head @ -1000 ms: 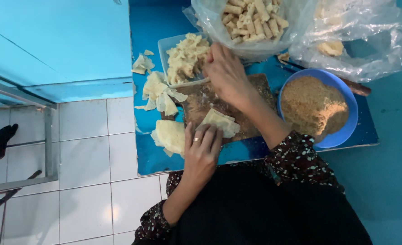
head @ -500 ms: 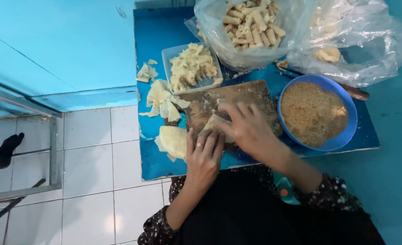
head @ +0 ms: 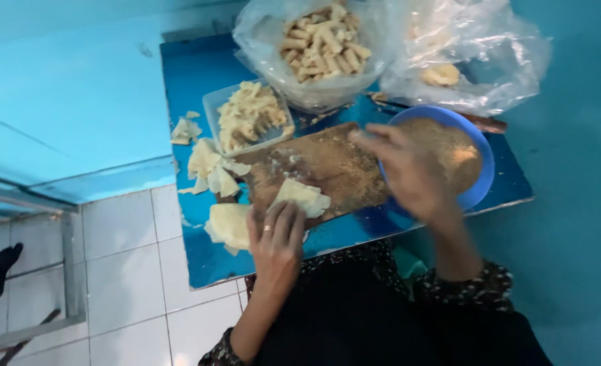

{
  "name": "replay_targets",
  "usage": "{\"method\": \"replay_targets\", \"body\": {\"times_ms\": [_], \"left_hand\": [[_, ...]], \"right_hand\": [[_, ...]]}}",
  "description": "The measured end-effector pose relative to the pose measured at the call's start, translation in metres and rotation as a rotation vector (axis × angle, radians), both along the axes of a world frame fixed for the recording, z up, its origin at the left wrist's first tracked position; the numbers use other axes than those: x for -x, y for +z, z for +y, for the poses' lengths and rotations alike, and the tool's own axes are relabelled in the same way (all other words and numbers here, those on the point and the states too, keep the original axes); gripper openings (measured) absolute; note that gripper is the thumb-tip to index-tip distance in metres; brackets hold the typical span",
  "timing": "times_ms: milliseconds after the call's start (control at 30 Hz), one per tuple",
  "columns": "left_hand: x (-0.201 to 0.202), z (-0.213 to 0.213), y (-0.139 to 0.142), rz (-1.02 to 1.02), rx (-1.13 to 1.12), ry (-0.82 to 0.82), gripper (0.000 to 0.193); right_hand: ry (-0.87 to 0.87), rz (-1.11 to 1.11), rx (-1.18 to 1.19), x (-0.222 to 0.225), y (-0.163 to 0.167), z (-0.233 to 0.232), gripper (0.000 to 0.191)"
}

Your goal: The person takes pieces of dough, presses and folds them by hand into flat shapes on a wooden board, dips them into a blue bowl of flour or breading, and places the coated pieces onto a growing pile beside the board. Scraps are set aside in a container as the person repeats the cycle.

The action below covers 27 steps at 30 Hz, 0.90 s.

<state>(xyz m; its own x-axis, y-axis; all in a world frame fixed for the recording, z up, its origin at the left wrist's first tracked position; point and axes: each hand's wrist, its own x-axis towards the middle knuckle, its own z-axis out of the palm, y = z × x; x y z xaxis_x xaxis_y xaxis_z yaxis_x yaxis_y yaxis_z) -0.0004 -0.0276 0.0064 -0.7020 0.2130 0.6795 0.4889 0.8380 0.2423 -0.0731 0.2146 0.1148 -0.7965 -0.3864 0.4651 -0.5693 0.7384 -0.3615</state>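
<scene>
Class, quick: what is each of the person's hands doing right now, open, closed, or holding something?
Left hand: open, fingers flat on the pale wrapper on the wooden board.
Right hand: open, blurred, holding nothing, over the blue bowl.

A thin, pale, cream-coloured dough wrapper [head: 302,197] lies flat on the brown wooden cutting board [head: 327,166], near the board's front edge, one side folded over into a rough wedge. The board is dusted with crumbs and rests on a glossy blue tabletop. Just right of the board stands a round blue plastic bowl [head: 480,179], filled nearly to its rim with fine brown breadcrumbs [head: 460,152].
</scene>
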Motion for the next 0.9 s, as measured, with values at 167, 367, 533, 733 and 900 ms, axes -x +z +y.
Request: {"method": "replay_targets", "body": {"times_ms": [167, 367, 533, 733, 900], "left_hand": [[0.000, 0.000, -0.001, -0.047, -0.029, 0.001, 0.020], [-0.006, -0.001, 0.012, -0.123, -0.099, 0.084, 0.024], [-0.014, -0.006, 0.028, -0.131, -0.127, 0.338, 0.018], [-0.009, -0.004, 0.029, -0.170, -0.153, 0.362, 0.018], [-0.010, 0.001, 0.023, -0.191, -0.145, 0.380, 0.016]], "right_hand": [[-0.198, -0.408, -0.221, -0.005, 0.008, 0.035, 0.079], [-0.023, -0.248, -0.158, -0.013, -0.007, 0.036, 0.068], [-0.006, 0.000, -0.120, -0.013, -0.024, 0.036, 0.038], [-0.301, -0.236, 0.083, -0.002, -0.021, 0.023, 0.048], [0.047, -0.404, 0.426, -0.014, -0.052, -0.046, 0.042]]}}
